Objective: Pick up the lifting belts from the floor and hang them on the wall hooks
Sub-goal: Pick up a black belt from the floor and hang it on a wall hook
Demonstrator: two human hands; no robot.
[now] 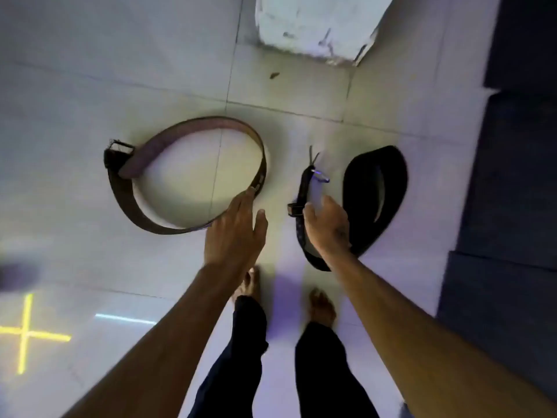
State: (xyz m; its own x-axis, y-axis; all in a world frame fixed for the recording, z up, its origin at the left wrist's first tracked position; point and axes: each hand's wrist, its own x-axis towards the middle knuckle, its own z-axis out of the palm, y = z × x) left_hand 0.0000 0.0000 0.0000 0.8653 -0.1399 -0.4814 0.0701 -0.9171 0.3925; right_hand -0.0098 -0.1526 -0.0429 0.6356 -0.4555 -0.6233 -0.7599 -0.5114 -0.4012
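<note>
A brown leather lifting belt (126, 203) lies in a wide loop on the pale tiled floor, left of centre. My left hand (233, 229) hovers over its near right edge, fingers spread, fingertips at the strap. A black lifting belt (376, 188) lies coiled to the right, its buckle end pointing away from me. My right hand (327, 226) reaches onto the black belt's narrow strap, fingers curled over it; whether it grips is unclear. No wall hooks are in view.
A scuffed white pillar base (316, 25) stands straight ahead. Dark floor mats (512, 176) run along the right side. My bare feet (322, 306) stand just behind the belts. A yellow cross (25, 333) glows on the floor at the left.
</note>
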